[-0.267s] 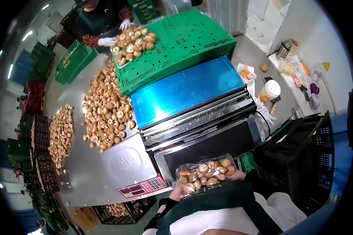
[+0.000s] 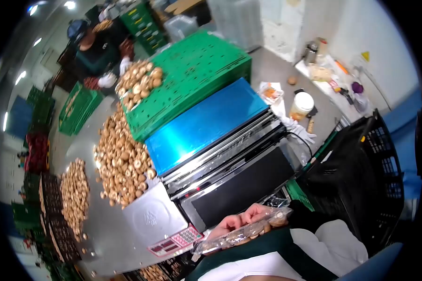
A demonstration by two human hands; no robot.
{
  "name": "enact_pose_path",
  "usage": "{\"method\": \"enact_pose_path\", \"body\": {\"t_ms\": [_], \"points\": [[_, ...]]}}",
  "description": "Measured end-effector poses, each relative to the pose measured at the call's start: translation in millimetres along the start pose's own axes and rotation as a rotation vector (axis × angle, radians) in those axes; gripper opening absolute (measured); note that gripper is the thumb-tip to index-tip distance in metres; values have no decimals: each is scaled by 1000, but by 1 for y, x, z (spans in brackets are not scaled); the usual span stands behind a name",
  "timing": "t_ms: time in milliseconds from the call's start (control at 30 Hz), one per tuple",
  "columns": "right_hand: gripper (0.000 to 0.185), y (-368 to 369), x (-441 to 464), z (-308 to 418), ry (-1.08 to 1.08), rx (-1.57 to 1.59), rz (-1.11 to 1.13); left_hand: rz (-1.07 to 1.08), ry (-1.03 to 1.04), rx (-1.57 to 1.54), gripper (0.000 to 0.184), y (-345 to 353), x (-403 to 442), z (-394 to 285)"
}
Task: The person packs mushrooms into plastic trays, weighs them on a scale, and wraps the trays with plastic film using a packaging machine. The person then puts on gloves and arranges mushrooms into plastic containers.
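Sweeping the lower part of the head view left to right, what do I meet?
Smaller mushroom pile → scale → film-wrapped mushroom pack → black crate.

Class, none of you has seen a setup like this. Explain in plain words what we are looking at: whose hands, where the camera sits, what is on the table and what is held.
There is no robot here. A person works with two bare hands, and a camera worn on their head looks forward and down, so their lap is at the bottom.

The left hand and right hand hold a tilted, clear-wrapped pack of mushrooms. Ahead is a machine with a blue top; left of it, a scale. Two mushroom heaps, one large, one smaller, lie on the metal table. Beyond stand a green crate and a gloved co-worker.
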State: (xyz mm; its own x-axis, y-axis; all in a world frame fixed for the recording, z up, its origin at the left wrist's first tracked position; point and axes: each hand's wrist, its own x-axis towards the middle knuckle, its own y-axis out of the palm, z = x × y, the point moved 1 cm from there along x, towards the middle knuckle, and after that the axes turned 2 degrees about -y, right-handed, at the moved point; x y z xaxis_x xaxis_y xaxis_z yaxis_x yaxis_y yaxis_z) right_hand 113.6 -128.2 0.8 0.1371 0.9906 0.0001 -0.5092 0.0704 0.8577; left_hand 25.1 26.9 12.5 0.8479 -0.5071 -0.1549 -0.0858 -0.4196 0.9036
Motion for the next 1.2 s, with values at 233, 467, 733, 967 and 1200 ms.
{"method": "enact_pose_path", "body": {"t_ms": [233, 467, 733, 967, 1200], "points": [[47, 5, -37, 86, 248, -494, -316, 2, -57, 207, 14, 15, 23, -20], [36, 93, -35, 93, 8, -1843, -322, -28, -250, 287, 13, 6, 51, -32], [26, 93, -179, 144, -574, -1373, -1331, -51, -457, 45, 13, -27, 103, -22], [43, -20, -373, 97, -1362, -384, -2027, -418, -343, 429, 23, -43, 67, -43], [53, -191, -390, 62, -748, -89, -2466, -625, -303, 507, 19, -40, 65, -43]]}}
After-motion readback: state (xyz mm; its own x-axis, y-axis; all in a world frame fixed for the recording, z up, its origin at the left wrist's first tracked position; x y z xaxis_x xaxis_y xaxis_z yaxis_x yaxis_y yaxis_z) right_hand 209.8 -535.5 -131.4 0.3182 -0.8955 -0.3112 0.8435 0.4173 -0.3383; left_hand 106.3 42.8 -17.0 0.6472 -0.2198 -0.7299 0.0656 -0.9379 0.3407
